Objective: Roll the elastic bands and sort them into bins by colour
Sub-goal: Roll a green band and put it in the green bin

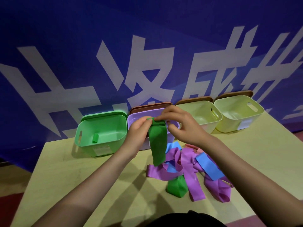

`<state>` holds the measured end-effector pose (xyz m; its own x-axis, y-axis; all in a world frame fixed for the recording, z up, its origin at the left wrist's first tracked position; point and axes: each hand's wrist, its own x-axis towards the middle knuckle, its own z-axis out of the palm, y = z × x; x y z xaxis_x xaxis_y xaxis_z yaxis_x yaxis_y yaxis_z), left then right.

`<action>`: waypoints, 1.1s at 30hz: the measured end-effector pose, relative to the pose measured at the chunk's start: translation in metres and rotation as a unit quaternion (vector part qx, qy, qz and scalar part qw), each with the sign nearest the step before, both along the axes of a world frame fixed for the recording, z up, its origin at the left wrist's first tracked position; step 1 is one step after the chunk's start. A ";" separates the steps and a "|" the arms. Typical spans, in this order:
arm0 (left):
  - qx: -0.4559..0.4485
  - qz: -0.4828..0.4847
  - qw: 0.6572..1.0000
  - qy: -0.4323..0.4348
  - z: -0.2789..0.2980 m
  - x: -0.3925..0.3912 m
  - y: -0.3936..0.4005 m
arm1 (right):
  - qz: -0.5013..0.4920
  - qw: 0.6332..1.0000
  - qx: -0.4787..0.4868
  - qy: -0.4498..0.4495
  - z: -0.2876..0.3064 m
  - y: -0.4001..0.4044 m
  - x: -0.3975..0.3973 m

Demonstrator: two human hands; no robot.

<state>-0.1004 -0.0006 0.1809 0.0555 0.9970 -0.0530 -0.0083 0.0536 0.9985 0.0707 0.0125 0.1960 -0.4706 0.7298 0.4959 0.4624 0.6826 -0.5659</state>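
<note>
My fingers [148, 122] on the left hand [139, 133] pinch the top end of a green band [158, 141], and the right hand [180, 126] curls its fingertips onto the same rolled-over edge from the other side. I hold that band up in front of the purple bin [131, 119], its free length hanging down towards the bench [65, 169]. Left of the purple bin stands the green bin [85, 140], with one rolled green band [95, 138] lying on its floor. Right of the purple bin stand two pale yellow bins [205, 112], side by side against the blue wall. Nearer me than the purple bin lies a loose heap of purple bands [191, 167], blue bands [208, 166] and another green band [177, 185].
</note>
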 end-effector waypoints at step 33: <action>0.227 -0.002 0.960 0.161 -0.011 -0.004 -0.007 | -0.057 0.954 -0.244 0.166 -0.007 -0.009 -0.012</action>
